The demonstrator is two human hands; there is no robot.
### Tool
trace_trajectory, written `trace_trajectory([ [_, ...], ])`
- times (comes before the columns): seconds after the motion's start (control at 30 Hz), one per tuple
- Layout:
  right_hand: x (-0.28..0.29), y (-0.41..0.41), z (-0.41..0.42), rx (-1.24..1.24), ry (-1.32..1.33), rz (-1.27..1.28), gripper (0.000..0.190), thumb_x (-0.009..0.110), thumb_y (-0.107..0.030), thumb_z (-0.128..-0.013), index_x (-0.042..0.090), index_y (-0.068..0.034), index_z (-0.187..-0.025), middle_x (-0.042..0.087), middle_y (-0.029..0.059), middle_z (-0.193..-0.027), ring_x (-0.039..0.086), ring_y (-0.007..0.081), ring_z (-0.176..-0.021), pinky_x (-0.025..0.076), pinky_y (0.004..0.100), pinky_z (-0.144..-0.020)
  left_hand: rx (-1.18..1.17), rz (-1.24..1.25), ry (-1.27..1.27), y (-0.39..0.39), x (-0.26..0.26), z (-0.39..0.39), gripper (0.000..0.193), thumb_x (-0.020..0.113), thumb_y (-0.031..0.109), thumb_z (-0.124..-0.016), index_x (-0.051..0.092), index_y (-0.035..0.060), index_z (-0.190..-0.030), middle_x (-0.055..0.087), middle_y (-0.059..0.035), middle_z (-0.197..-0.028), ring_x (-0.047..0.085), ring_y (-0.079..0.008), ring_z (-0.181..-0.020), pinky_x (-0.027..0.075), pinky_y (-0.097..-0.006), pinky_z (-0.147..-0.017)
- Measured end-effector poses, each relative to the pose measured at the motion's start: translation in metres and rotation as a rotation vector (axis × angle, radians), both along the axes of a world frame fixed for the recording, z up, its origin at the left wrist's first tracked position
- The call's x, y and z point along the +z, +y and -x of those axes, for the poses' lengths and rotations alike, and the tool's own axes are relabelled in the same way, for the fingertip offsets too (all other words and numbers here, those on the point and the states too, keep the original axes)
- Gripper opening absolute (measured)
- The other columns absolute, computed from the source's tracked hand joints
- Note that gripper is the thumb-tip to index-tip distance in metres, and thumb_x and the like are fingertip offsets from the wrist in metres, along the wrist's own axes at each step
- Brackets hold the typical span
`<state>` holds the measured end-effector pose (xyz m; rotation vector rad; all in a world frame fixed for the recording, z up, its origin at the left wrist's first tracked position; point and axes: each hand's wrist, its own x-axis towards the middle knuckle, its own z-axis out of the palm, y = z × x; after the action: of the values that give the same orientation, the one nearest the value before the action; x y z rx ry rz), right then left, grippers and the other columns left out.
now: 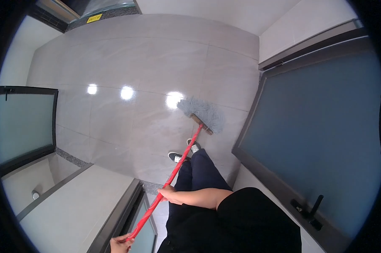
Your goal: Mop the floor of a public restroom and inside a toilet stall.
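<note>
A dust mop with a grey-blue string head (204,114), a brown clamp bar (202,124) and a long pole (174,172) in red spiral wrap rests on the tiled floor. My right hand (168,193) is closed around the middle of the pole, in front of my thighs. Near the pole's upper end, at the lower left, my left hand (122,243) grips it, partly cut off by the picture's edge. The mop head lies just beyond my shoes (178,157), to their upper right, over glossy beige tiles.
A large frosted door (313,120) with a black lever handle stands at the right. Another frosted door (24,120) is at the left. A wall end (79,199) and a dark door frame are close at the lower left. A yellow label (94,18) marks a far threshold.
</note>
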<state>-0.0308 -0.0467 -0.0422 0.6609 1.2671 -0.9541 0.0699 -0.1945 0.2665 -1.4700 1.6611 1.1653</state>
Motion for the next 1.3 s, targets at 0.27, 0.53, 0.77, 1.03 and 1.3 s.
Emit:
trace_trajectory([
  [0.27,-0.071,0.074,0.100,-0.252,0.302,-0.170,0.018,0.057,-0.014,-0.068,0.055,0.003,-0.068,0.058,0.0126,-0.059,0.059,0.0227,-0.046,0.048,0.0313,-0.037,-0.025,0.028,-0.050,0.055,-0.069,0.099,0.030,0.073,0.015,-0.070,0.066,0.0016,-0.095,0.055,-0.0005,-0.053,0.046,-0.0050,-0.040,0.034,-0.0186,-0.037],
  [0.53,-0.134,0.199,0.281,-0.150,0.406,-0.080,0.012,0.055,-0.022,-0.067,0.050,-0.012,-0.068,0.050,0.0032,-0.057,0.048,0.0163,-0.046,0.038,0.0299,-0.041,-0.362,-0.119,0.398,0.156,-0.173,0.192,0.047,0.062,0.035,-0.076,0.052,0.0114,-0.116,0.063,-0.0162,-0.087,0.060,-0.0310,-0.083,0.046,-0.0351,-0.073],
  [0.77,-0.203,0.201,0.266,-0.091,0.558,-0.409,0.007,0.051,-0.012,-0.069,0.049,-0.007,-0.073,0.042,0.0043,-0.055,0.042,0.0181,-0.041,0.035,0.0341,-0.036,-0.372,-0.102,0.445,0.160,-0.181,0.149,0.046,0.056,0.027,-0.080,0.046,0.0118,-0.122,0.060,-0.0194,-0.092,0.057,-0.0353,-0.087,0.045,-0.0412,-0.073],
  [1.03,-0.117,0.074,0.007,0.515,0.583,-0.237,0.031,0.059,-0.017,-0.067,0.055,0.007,-0.086,0.060,0.0160,-0.077,0.060,0.0252,-0.067,0.047,0.0371,-0.056,0.107,-0.009,0.295,0.118,-0.125,-0.123,0.040,0.062,0.020,-0.079,0.053,0.0121,-0.117,0.064,-0.0143,-0.085,0.063,-0.0214,-0.076,0.047,-0.0294,-0.069],
  [1.3,-0.023,0.031,-0.293,0.767,0.147,-0.002,0.045,0.061,-0.019,-0.071,0.039,0.013,-0.095,0.058,0.0184,-0.071,0.060,0.0240,-0.054,0.047,0.0328,-0.041,1.020,-0.115,-0.032,0.184,-0.001,-0.370,0.036,0.068,0.025,-0.077,0.060,0.0087,-0.108,0.047,0.0064,-0.058,0.035,-0.0018,-0.042,0.025,-0.0178,-0.038],
])
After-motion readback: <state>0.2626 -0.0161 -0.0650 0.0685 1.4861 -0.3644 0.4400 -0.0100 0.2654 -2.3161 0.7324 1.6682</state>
